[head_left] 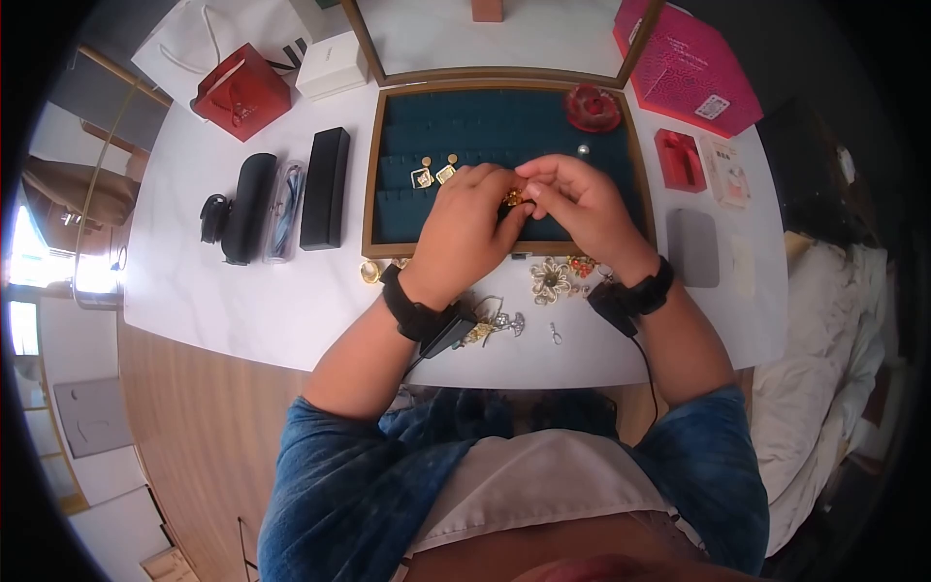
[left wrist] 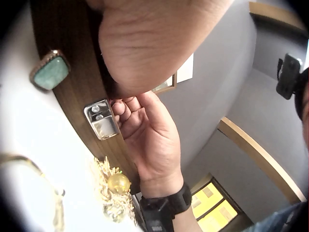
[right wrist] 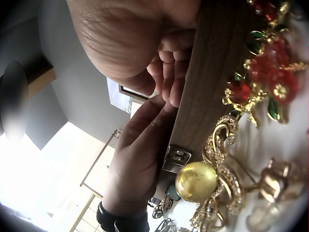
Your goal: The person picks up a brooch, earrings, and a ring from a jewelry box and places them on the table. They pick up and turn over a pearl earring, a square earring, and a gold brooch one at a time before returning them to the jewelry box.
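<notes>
Nearest: pale top (head_left: 543, 475). Over box (head_left: 475, 116): gold trinket (head_left: 513, 197), pinched between curled, nearly closed fingers of left hand (head_left: 465, 218) and right hand (head_left: 584, 209). Probably light, stiff, slippery; best gripped by edges.

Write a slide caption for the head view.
Both hands meet at a gold ornament over an open, teal-lined jewelry box.

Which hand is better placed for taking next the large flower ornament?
Probably the right hand: the flower ornament lies nearer to it, outside the box. The left hand is farther. Both hands meet at the gold piece.
</notes>
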A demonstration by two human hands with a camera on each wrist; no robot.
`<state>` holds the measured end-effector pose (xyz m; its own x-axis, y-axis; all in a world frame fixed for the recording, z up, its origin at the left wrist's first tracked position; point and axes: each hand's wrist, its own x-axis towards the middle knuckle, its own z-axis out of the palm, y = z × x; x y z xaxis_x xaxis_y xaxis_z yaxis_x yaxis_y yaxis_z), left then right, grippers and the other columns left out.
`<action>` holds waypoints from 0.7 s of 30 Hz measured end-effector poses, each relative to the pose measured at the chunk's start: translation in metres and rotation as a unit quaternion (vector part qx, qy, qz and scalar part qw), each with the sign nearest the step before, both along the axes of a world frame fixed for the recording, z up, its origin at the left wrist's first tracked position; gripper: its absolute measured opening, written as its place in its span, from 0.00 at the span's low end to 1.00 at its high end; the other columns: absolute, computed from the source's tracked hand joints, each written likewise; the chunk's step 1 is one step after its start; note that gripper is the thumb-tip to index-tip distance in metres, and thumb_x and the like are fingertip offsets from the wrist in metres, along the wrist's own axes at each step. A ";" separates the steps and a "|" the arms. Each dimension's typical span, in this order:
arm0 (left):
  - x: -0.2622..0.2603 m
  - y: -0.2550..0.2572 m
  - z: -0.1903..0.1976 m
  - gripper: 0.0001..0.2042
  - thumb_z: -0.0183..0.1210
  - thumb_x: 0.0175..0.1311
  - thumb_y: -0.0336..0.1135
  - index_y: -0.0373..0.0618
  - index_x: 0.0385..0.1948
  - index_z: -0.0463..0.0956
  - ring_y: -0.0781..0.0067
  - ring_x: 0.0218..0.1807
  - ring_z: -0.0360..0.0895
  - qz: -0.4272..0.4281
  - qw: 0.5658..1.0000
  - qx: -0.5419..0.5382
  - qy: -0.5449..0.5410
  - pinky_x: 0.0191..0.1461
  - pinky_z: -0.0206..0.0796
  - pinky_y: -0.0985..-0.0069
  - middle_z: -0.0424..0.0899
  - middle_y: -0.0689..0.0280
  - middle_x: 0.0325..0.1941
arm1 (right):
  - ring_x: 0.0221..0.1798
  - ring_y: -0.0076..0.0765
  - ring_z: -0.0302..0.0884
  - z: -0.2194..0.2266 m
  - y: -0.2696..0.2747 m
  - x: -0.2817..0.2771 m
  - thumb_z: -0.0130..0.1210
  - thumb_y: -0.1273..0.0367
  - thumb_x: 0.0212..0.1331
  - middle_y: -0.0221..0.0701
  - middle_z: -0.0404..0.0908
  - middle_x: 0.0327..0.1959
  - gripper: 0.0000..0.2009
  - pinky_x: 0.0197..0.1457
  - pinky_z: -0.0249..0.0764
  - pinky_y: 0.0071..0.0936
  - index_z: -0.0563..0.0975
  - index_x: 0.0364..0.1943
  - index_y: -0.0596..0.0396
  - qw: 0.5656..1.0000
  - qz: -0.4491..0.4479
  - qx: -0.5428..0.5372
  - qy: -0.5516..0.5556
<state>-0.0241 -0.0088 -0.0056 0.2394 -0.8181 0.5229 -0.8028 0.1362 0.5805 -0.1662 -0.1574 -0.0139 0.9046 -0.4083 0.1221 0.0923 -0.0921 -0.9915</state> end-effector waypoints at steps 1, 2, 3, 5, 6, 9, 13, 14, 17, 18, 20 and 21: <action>0.000 0.000 -0.001 0.11 0.67 0.62 0.28 0.37 0.43 0.80 0.45 0.47 0.80 0.000 1.000 0.000 0.000 0.50 0.72 0.58 0.84 0.54 0.42 | 0.49 0.22 0.84 0.000 0.000 0.000 0.57 0.72 0.76 0.32 0.86 0.51 0.12 0.51 0.81 0.22 0.79 0.58 0.61 1.000 0.000 -0.001 -0.001; 0.000 0.000 -0.002 0.11 0.67 0.62 0.28 0.38 0.44 0.80 0.46 0.47 0.80 0.001 1.000 0.002 0.002 0.52 0.72 0.58 0.84 0.54 0.43 | 0.49 0.22 0.84 0.000 0.000 0.000 0.57 0.72 0.76 0.33 0.86 0.51 0.12 0.51 0.81 0.22 0.79 0.58 0.61 1.000 0.000 -0.001 -0.001; 0.000 0.000 -0.003 0.11 0.67 0.62 0.29 0.38 0.44 0.80 0.47 0.47 0.79 0.002 1.000 0.005 0.005 0.53 0.71 0.58 0.84 0.55 0.43 | 0.49 0.22 0.84 0.000 0.000 0.000 0.57 0.72 0.76 0.33 0.86 0.51 0.12 0.51 0.81 0.23 0.79 0.58 0.61 1.000 0.000 0.000 -0.001; -0.001 0.000 -0.003 0.11 0.67 0.62 0.29 0.39 0.45 0.81 0.48 0.47 0.79 0.004 1.000 0.007 0.006 0.54 0.70 0.58 0.84 0.56 0.44 | 0.49 0.22 0.84 0.000 0.001 0.000 0.57 0.72 0.76 0.33 0.86 0.51 0.12 0.51 0.81 0.23 0.79 0.58 0.61 1.000 0.000 0.000 0.001; -0.001 0.000 -0.002 0.11 0.67 0.62 0.29 0.39 0.45 0.81 0.48 0.47 0.79 0.004 1.000 0.008 0.005 0.53 0.70 0.58 0.84 0.56 0.44 | 0.49 0.22 0.84 0.001 0.000 0.000 0.57 0.72 0.76 0.32 0.86 0.51 0.12 0.51 0.81 0.23 0.79 0.58 0.61 1.000 0.000 0.001 0.002; -0.001 0.001 -0.002 0.11 0.67 0.61 0.29 0.39 0.45 0.81 0.48 0.47 0.79 0.004 1.000 0.006 0.003 0.53 0.70 0.58 0.84 0.56 0.43 | 0.49 0.22 0.83 0.001 0.001 0.000 0.57 0.72 0.76 0.32 0.86 0.51 0.12 0.51 0.81 0.22 0.79 0.58 0.61 1.000 0.000 0.002 0.005; -0.001 0.001 0.000 0.12 0.67 0.62 0.28 0.37 0.46 0.79 0.43 0.48 0.79 -0.001 1.000 0.007 -0.006 0.53 0.71 0.57 0.83 0.52 0.44 | 0.49 0.22 0.83 -0.001 0.000 0.000 0.57 0.71 0.76 0.32 0.85 0.51 0.12 0.51 0.81 0.22 0.79 0.58 0.61 1.000 0.000 -0.005 -0.003; -0.001 0.002 0.000 0.12 0.67 0.62 0.28 0.37 0.46 0.79 0.43 0.48 0.79 -0.001 1.000 0.007 -0.005 0.53 0.71 0.57 0.83 0.52 0.44 | 0.49 0.22 0.83 -0.001 0.001 0.000 0.57 0.71 0.76 0.32 0.85 0.51 0.12 0.51 0.81 0.22 0.79 0.58 0.61 1.000 0.000 -0.006 0.000; 0.000 0.001 -0.002 0.12 0.67 0.61 0.28 0.37 0.45 0.79 0.44 0.48 0.79 0.000 1.000 0.006 -0.006 0.53 0.71 0.57 0.83 0.53 0.44 | 0.49 0.22 0.83 0.000 0.001 0.000 0.57 0.71 0.76 0.32 0.85 0.51 0.12 0.51 0.81 0.22 0.79 0.58 0.61 1.000 0.000 -0.010 0.003; -0.001 0.001 -0.004 0.12 0.67 0.61 0.28 0.38 0.45 0.80 0.46 0.48 0.79 0.003 1.000 0.006 -0.009 0.54 0.70 0.57 0.83 0.54 0.44 | 0.49 0.22 0.83 0.001 0.001 0.000 0.57 0.71 0.76 0.32 0.85 0.51 0.12 0.51 0.81 0.22 0.79 0.58 0.61 1.000 -0.001 -0.011 0.002; -0.001 0.000 -0.005 0.13 0.67 0.60 0.28 0.39 0.45 0.80 0.47 0.48 0.78 0.004 1.000 0.006 -0.012 0.55 0.70 0.57 0.83 0.55 0.45 | 0.49 0.22 0.83 0.001 0.001 -0.001 0.57 0.71 0.76 0.32 0.85 0.50 0.12 0.51 0.81 0.22 0.79 0.58 0.61 1.000 -0.002 -0.009 -0.001; -0.001 0.000 -0.005 0.13 0.67 0.60 0.28 0.39 0.45 0.80 0.47 0.48 0.78 0.004 1.000 0.006 -0.013 0.55 0.69 0.57 0.83 0.55 0.45 | 0.49 0.22 0.83 0.001 0.001 -0.001 0.57 0.72 0.76 0.32 0.85 0.50 0.12 0.51 0.81 0.22 0.79 0.58 0.61 1.000 -0.001 -0.007 -0.002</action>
